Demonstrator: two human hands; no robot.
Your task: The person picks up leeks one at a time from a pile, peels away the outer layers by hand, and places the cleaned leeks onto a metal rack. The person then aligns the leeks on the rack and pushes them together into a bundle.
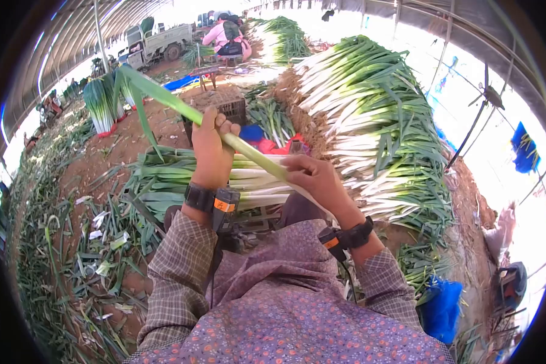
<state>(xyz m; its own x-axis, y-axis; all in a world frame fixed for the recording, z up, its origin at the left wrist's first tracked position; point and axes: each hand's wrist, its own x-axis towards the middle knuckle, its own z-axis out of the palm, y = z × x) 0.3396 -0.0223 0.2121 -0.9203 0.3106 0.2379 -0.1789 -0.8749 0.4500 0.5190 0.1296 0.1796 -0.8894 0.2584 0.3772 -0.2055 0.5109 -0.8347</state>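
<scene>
One long green onion (253,153) slants across the middle of the view, its green leaves at the upper left and its pale end at the lower right. My left hand (214,145) is wrapped round its green stem. Further down, the fingers of my right hand (314,178) pinch the pale part, where a thin strip hangs below the fingers. Under both hands lies a row of green onions (258,182), leaves to the left and white stems to the right.
A large pile of green onions (376,121) rises at the right. Behind my hands stands a dark crate (230,110). Tied bundles (100,103) stand at the left. A person in pink (227,39) crouches near a truck (164,43). Leaf scraps (73,261) cover the left ground.
</scene>
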